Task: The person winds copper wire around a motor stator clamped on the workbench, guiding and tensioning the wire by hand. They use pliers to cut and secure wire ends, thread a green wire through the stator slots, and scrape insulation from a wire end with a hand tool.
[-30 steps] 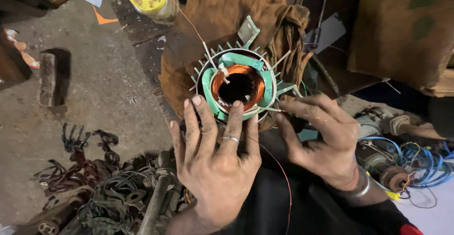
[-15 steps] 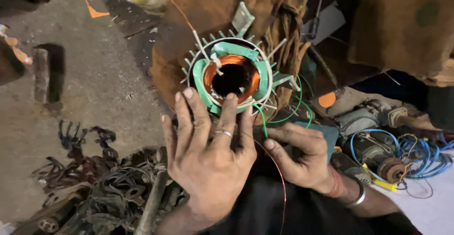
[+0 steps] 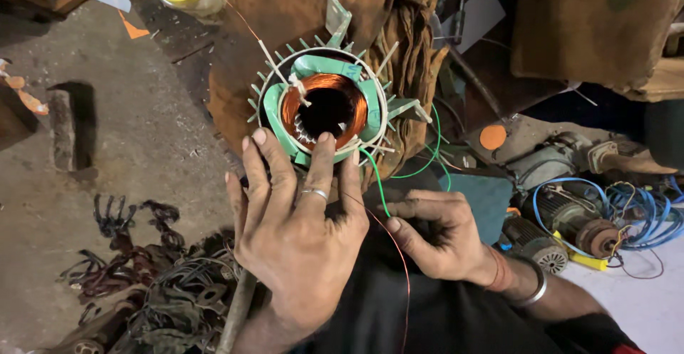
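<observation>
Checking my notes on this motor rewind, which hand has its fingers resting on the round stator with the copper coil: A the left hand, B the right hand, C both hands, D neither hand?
A: the left hand spreads its fingers onto the stator, while the right hand sits lower, pinching thin wire.

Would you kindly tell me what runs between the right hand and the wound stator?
In the head view, a green wire runs from the right hand to the stator.
</observation>
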